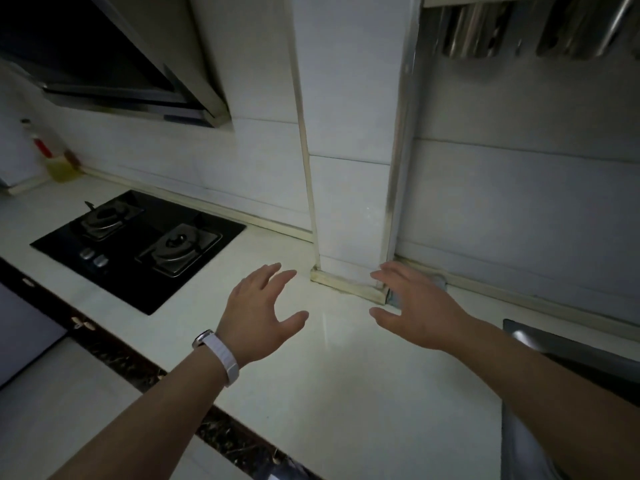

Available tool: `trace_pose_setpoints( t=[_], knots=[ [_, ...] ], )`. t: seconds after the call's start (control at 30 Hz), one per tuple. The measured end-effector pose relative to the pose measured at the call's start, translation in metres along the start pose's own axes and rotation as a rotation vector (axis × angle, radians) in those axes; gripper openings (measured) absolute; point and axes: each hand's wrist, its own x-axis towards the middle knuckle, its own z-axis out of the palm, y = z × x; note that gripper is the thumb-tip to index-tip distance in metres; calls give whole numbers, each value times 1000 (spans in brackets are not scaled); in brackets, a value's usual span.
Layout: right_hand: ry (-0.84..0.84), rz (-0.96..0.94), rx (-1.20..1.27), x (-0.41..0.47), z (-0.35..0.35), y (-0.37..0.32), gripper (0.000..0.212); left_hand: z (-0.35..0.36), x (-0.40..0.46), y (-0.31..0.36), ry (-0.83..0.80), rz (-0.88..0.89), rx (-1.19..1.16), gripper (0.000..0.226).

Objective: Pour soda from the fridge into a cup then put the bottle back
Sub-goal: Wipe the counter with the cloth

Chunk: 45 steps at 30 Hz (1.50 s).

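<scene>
Soda bottle, fridge, cup: nowhere in view, so way and nearer hand unknown. Left hand at 7 o'clock, right hand at 5 o'clock, both spread wide, empty, over counter.

No legible text, labels or numbers anywhere in view.

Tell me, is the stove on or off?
It looks off. No flame shows on either burner of the stove, and nothing sits on it. The picture is dim, so a tiny flame could be missed.
</scene>
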Motion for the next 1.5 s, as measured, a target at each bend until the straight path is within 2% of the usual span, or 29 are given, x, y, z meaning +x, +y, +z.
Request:
trace_pose_setpoints(
  t=[0.27,0.53,0.7,0.83,1.03,1.3,1.5],
  knots=[
    [22,216,-13,32,17,26,66,37,83,-32,-119,166,-48,87],
    [87,500,-44,50,35,-6,65,59,159,-72,-224,390,-111,83],
    [54,578,-62,54,50,-16,68,78,179,-78,-280,474,-143,82],
    [25,628,-56,57,64,4,67,99,184,-73,-340,482,-165,84],
    [-56,696,-7,69,94,64,65,138,178,-68,-439,402,-180,84],
    [-143,656,-69,110,138,150,72,188,170,-57,-510,312,-192,83],
    [-132,603,-147,147,160,196,79,216,172,-51,-541,269,-195,80]
  ],
)
